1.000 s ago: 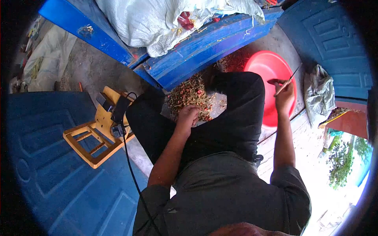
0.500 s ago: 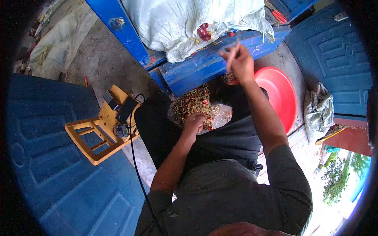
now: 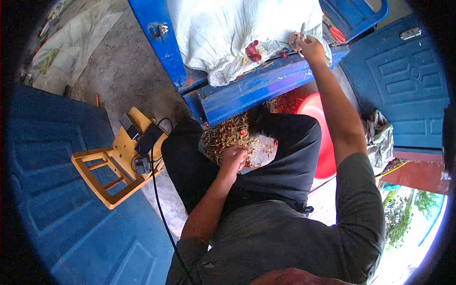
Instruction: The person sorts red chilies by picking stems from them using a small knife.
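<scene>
My left hand [image 3: 232, 160] is closed at the near edge of a heap of dry stems with red bits [image 3: 228, 135], low between my knees; what its fingers hold is hidden. Far out to the right, my right hand [image 3: 309, 46] is closed on a pair of scissors [image 3: 295, 41], above the edge of a white woven sack [image 3: 213, 33] on the blue wooden frame [image 3: 256, 90]. Red scraps [image 3: 253, 51] lie on the sack beside it. Red-handled pliers or shears [image 3: 336, 34] rest on the blue surface just right of that hand.
A red basin [image 3: 323, 142] stands beyond my right knee. At the left is a wooden chair [image 3: 111, 187] with small devices and a black cable [image 3: 161, 209]. Blue doors [image 3: 408, 80] flank both sides, and a crumpled sack [image 3: 380, 142] lies at the right.
My right hand has moved up and to the right, onto the sack's edge, where scissors now show in it. My left hand stays low by the heap. The camera view has shifted slightly.
</scene>
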`<action>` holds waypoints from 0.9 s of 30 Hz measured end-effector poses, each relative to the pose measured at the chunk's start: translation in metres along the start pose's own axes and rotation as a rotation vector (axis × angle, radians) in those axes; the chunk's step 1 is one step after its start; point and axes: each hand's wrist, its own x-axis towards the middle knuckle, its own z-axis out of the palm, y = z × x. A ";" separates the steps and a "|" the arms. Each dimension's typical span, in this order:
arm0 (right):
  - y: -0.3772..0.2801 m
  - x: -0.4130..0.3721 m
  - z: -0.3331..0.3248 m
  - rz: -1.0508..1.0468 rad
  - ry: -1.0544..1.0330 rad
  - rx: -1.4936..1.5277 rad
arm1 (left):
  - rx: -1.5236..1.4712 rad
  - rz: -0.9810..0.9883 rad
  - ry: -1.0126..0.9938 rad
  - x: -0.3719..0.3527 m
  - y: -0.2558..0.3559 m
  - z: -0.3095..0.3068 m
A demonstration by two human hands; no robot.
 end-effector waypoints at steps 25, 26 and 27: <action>-0.039 -0.333 0.026 -0.306 -0.987 0.550 | 0.036 0.037 0.089 0.007 -0.021 -0.009; -0.029 -0.355 0.044 0.000 -1.102 0.917 | 0.014 0.051 0.093 0.008 -0.022 -0.008; -0.035 -0.360 0.038 -0.016 -1.073 0.815 | 0.061 -0.011 0.150 0.007 -0.017 0.000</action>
